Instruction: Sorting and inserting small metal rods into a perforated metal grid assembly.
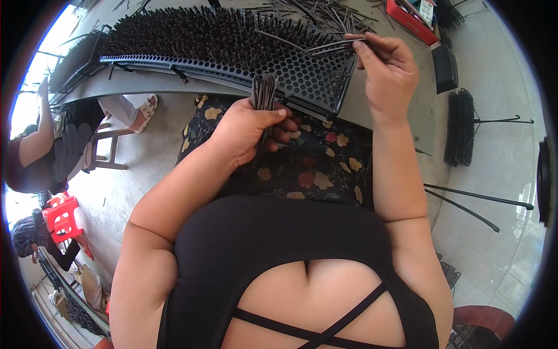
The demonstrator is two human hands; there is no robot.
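My left hand [247, 129] is wrapped round an upright bundle of thin dark sticks [265, 90], just in front of a long black tray [317, 84] full of round holes. Between the thumb and fingers of my right hand [393, 72] a few long thin dark strips [334, 47] are pinched. They point left over the tray's right end, where the holes are bare. Many short dark pieces [192, 38] stand densely in the holes across the tray's left and middle. What the strips are made of, I cannot tell.
Loose dark sticks [331, 13] lie scattered behind the tray. A red box [411, 20] with small items sits at the table's far right. Black bristly racks [459, 128] with thin rods stand on the right. At left are another person [46, 142] and a red plastic stool [62, 215].
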